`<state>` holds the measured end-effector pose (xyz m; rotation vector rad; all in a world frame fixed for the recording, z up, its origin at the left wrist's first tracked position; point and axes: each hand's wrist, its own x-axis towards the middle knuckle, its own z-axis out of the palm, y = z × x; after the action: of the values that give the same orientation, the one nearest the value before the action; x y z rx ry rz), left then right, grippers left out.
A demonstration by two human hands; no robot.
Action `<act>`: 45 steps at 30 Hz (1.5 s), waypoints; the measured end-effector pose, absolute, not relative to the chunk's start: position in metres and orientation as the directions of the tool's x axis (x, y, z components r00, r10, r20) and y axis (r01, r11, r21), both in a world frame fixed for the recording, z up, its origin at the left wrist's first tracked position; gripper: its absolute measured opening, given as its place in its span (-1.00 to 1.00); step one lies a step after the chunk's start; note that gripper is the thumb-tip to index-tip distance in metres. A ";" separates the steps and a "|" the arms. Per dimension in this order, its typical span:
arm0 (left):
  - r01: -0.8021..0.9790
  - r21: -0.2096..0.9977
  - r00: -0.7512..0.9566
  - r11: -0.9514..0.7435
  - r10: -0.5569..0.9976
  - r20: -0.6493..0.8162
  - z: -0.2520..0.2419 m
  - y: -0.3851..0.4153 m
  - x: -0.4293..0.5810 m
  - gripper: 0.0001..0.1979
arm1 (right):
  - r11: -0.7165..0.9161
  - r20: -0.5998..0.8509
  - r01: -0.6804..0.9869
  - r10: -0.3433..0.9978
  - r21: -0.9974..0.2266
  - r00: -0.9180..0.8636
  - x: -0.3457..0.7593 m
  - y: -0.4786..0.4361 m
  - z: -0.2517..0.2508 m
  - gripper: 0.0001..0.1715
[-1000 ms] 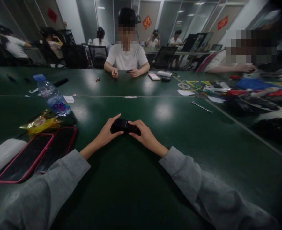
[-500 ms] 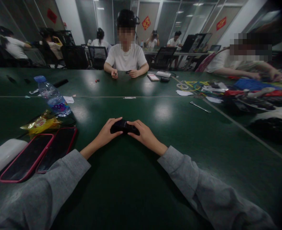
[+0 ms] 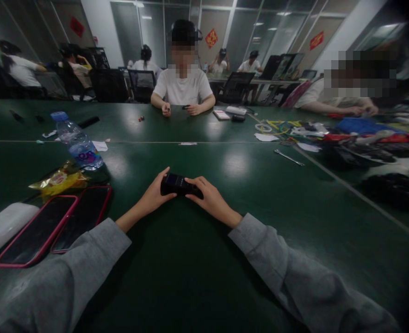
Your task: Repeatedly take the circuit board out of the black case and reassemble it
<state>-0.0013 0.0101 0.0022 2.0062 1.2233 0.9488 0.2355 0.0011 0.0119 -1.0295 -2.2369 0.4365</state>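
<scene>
Holding a small black device [image 3: 181, 186] between the left hand [image 3: 156, 191] and the right hand [image 3: 210, 193], over the green table [image 3: 176, 268] (cannot tell if touching it or just above). Pointing the left first finger up now, instead of laying it over the device as half a second ago, and so showing more of the dark screen [image 3: 172, 179]. Curling the left hand around the left end, with thumb at the near edge; pinching the right end between right thumb and fingers. Also seeing a co-worker's hands [image 3: 358, 111] close together now, not wide apart as before. Finding tiny pale marks on the device, too small to read; also letters on the bottle [image 3: 71, 136] and the white block [image 3: 10, 226], and gold marks on the red signs [image 3: 211, 38], all too blurry or cut off.
</scene>
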 end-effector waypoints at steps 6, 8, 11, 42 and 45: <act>0.429 0.785 0.346 -0.448 0.884 0.315 -0.002 0.012 -0.002 -0.14 | 0.647 0.603 0.489 0.750 -0.585 -0.271 0.238 -0.001 0.017 -0.45; 0.443 0.794 0.338 -0.417 0.898 0.283 -0.001 0.011 -0.003 -0.15 | 0.619 0.642 0.519 0.749 -0.589 -0.164 0.242 0.003 0.018 -0.45; 0.463 0.805 0.324 -0.372 0.916 0.237 0.001 0.009 -0.004 -0.16 | 0.567 0.655 0.584 0.752 -0.581 -0.078 0.253 0.015 0.013 -0.44; 0.462 0.805 0.306 -0.371 0.919 0.248 0.003 0.009 -0.001 -0.20 | 0.592 0.610 0.508 0.777 -0.626 -0.155 0.245 0.010 0.012 -0.42; 0.452 0.792 0.306 -0.410 0.906 0.294 0.000 0.012 0.000 -0.24 | 0.633 0.595 0.465 0.764 -0.619 -0.248 0.235 -0.001 0.018 -0.44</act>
<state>-0.0003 0.0115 0.0003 1.9904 1.2014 1.0009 0.2351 -0.0012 0.0176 -0.9754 -1.8980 0.3929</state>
